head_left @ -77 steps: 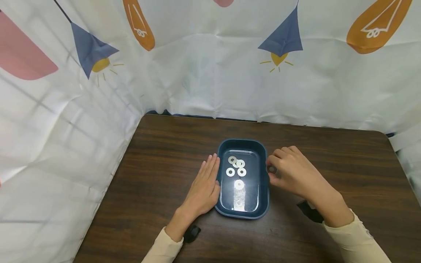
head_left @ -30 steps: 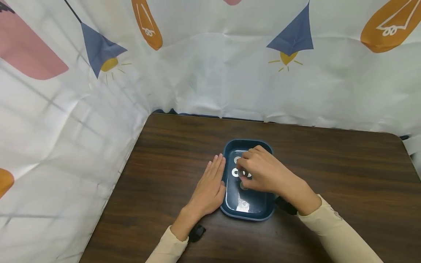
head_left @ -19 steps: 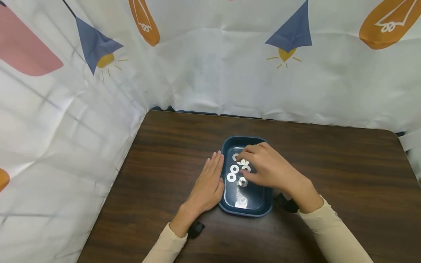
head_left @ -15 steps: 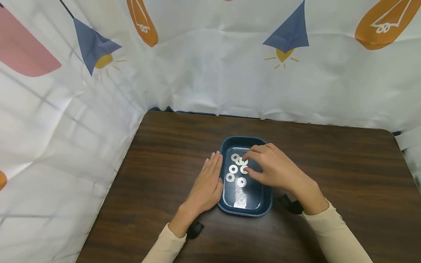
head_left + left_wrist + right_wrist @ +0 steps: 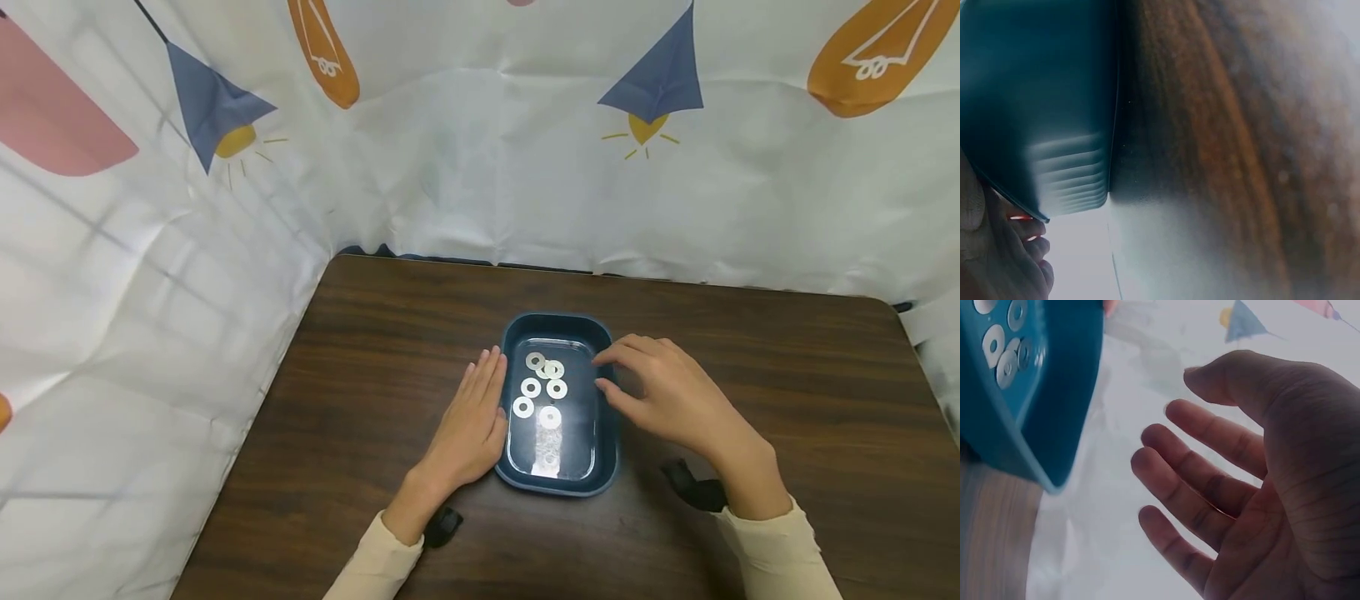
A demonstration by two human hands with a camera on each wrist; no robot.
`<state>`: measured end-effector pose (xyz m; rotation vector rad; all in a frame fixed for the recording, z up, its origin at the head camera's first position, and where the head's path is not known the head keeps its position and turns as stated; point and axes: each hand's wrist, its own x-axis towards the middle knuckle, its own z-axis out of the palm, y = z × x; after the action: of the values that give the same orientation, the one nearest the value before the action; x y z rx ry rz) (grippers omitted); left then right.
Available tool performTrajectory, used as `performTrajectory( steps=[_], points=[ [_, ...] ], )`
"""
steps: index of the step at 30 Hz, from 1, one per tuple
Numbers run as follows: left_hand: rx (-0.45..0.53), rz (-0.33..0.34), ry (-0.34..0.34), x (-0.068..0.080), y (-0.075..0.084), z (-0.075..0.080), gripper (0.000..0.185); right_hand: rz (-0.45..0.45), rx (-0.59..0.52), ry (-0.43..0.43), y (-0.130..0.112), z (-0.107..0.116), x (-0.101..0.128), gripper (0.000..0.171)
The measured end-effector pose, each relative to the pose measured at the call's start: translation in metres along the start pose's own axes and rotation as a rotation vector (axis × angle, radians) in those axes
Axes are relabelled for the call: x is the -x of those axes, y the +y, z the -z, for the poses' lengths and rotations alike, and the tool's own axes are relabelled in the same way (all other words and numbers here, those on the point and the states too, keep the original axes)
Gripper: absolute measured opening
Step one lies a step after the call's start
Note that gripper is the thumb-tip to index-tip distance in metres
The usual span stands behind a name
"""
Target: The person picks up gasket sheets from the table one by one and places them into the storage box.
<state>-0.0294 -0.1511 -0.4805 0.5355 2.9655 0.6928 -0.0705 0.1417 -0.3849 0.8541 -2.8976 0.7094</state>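
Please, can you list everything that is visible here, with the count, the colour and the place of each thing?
tray: one, dark blue, middle of the table.
washers: six, silver, flat in the far half of the tray, two overlapping.
table: one, dark brown wood.
cloth backdrop: one, white with blue, orange and pink shapes, behind and left of the table.
wrist straps: two, black.
sleeves: two, cream.
left hand: flat against the tray's left side.
right hand: open, empty, at the tray's right rim.
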Motion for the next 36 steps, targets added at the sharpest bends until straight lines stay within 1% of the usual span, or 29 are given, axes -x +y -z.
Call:
performTrajectory(
  steps=[3, 5, 8, 10, 15, 19, 22, 24, 26, 29, 34, 36],
  points=[
    [0.006, -0.012, 0.001, -0.002, 0.000, 0.001, 0.073, -0.001, -0.015, 0.084, 0.008, 0.002, 0.009, 0.022],
    [0.029, -0.021, 0.001, -0.003, 0.000, 0.004, 0.072, 0.000, -0.022, 0.137, 0.014, 0.003, 0.015, 0.021],
    [0.067, -0.023, 0.007, -0.003, -0.004, 0.010, 0.071, -0.014, -0.034, 0.200, 0.021, 0.004, 0.025, 0.022],
    [0.093, -0.012, 0.023, -0.003, -0.008, 0.015, 0.070, -0.027, -0.041, 0.237, 0.026, 0.004, 0.031, 0.025],
    [0.110, 0.033, 0.054, -0.006, -0.023, 0.031, 0.065, -0.058, -0.045, 0.303, 0.037, 0.002, 0.043, 0.030],
    [0.130, 0.047, 0.050, -0.010, -0.030, 0.040, 0.066, -0.061, -0.056, 0.340, 0.045, -0.001, 0.047, 0.031],
    [0.120, 0.044, 0.002, -0.010, -0.031, 0.039, 0.072, -0.053, -0.065, 0.353, 0.049, -0.002, 0.048, 0.032],
    [0.104, 0.040, -0.041, -0.009, -0.031, 0.035, 0.073, -0.055, -0.067, 0.347, 0.050, -0.003, 0.047, 0.032],
    [0.098, 0.034, -0.068, -0.007, -0.032, 0.030, 0.072, -0.063, -0.077, 0.340, 0.051, -0.004, 0.047, 0.032],
    [0.096, 0.026, -0.072, -0.005, -0.033, 0.024, 0.070, -0.084, -0.082, 0.321, 0.052, -0.005, 0.049, 0.030],
    [0.084, 0.015, -0.053, -0.004, -0.034, 0.021, 0.069, -0.114, -0.082, 0.290, 0.056, -0.007, 0.050, 0.029],
    [0.075, 0.013, -0.055, -0.005, -0.034, 0.019, 0.068, -0.126, -0.078, 0.274, 0.058, -0.009, 0.050, 0.029]
  ],
)
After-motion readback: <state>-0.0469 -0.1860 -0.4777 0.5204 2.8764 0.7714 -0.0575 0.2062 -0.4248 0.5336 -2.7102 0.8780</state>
